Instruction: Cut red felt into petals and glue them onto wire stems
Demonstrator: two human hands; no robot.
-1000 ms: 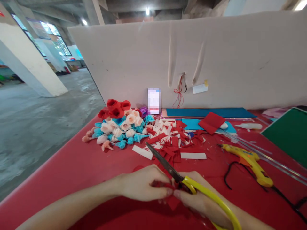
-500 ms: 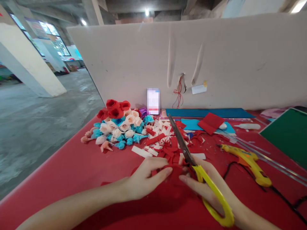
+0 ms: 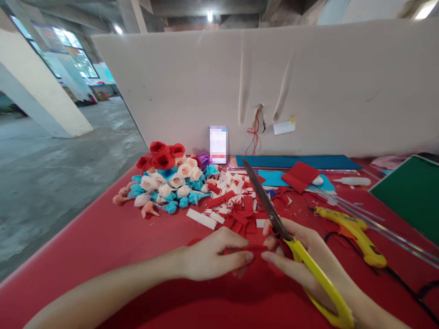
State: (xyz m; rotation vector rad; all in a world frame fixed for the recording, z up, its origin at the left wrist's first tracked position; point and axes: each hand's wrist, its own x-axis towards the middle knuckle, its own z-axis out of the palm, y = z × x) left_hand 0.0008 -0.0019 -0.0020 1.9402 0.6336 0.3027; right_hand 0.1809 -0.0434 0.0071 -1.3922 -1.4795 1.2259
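Note:
My left hand point(image 3: 214, 256) pinches a small red felt piece point(image 3: 252, 249) just above the red table point(image 3: 103, 242). My right hand point(image 3: 303, 260) also pinches that piece from the right while its fingers wrap the yellow-handled scissors point(image 3: 291, 242). The closed scissor blades point(image 3: 262, 198) point up and away over a heap of red and white felt scraps point(image 3: 240, 205). Further left lies a pile of small red, white, blue and pink felt roses point(image 3: 168, 180).
A yellow glue gun point(image 3: 353, 233) with a black cord lies to the right, beside clear glue sticks point(image 3: 377, 221). Blue felt sheets point(image 3: 295, 162), a red felt square point(image 3: 301, 175), a green sheet point(image 3: 411, 192) and a white board point(image 3: 274, 87) sit at the back. The table's left edge drops to concrete floor.
The scissor blades swung from pointing left to pointing up and away. Both hands shifted slightly forward and kept the red piece pinched between them.

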